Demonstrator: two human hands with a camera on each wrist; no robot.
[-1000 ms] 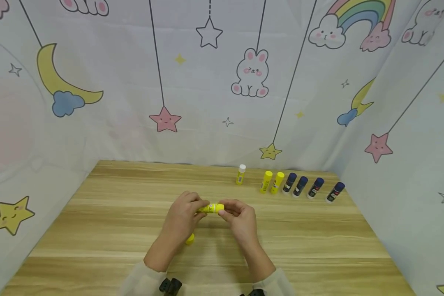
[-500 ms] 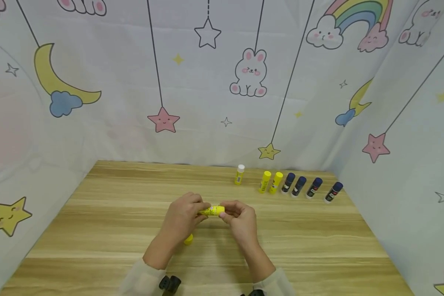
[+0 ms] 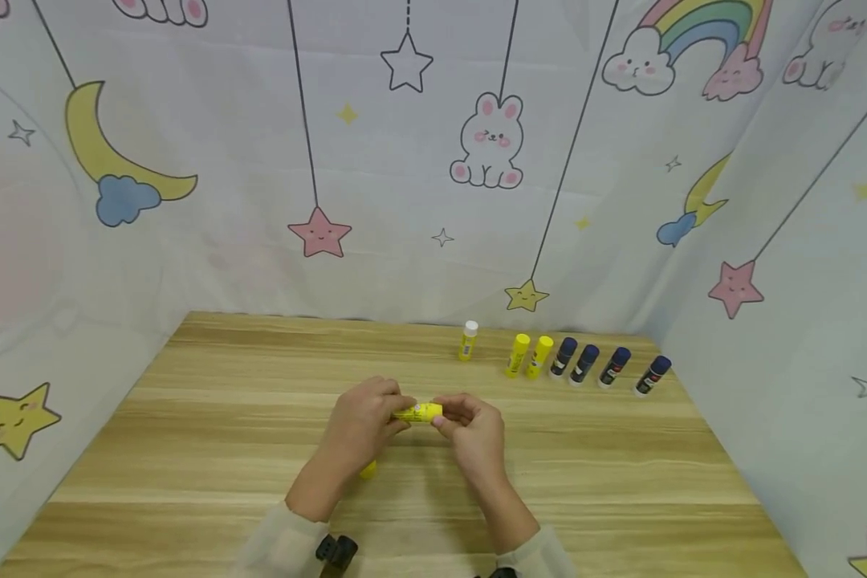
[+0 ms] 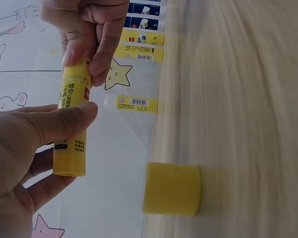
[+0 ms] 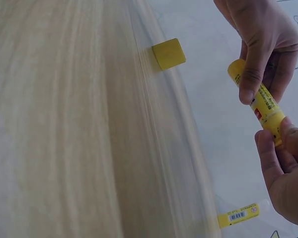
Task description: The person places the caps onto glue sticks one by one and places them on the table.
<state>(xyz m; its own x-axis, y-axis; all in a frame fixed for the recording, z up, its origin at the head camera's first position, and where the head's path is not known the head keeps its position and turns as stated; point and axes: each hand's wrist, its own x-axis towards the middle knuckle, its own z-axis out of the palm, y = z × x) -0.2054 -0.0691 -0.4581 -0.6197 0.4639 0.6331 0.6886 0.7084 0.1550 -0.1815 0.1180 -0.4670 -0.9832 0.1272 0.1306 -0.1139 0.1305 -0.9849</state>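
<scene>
A yellow glue stick (image 3: 424,413) lies level between my two hands, above the table. My left hand (image 3: 364,421) grips its body, thumb along the printed label, as the left wrist view shows. At the other end, the right hand (image 3: 477,433) pinches the stick between thumb and fingers. In the left wrist view the printed barrel (image 4: 70,159) comes out below the left thumb. A short yellow cap (image 4: 172,189) rests on the table by the left wrist, partly hidden by that arm in the head view.
A yellow glue stick with a white cap (image 3: 467,341) stands at the back of the wooden table (image 3: 224,417). To its right stand two yellow glue sticks (image 3: 518,356) and several dark-blue-capped ones (image 3: 584,365). A patterned cloth (image 3: 390,160) hangs behind.
Both hands and the glue stick have shifted slightly right and towards me. The grip looks the same; the cap and the standing sticks stay in place.
</scene>
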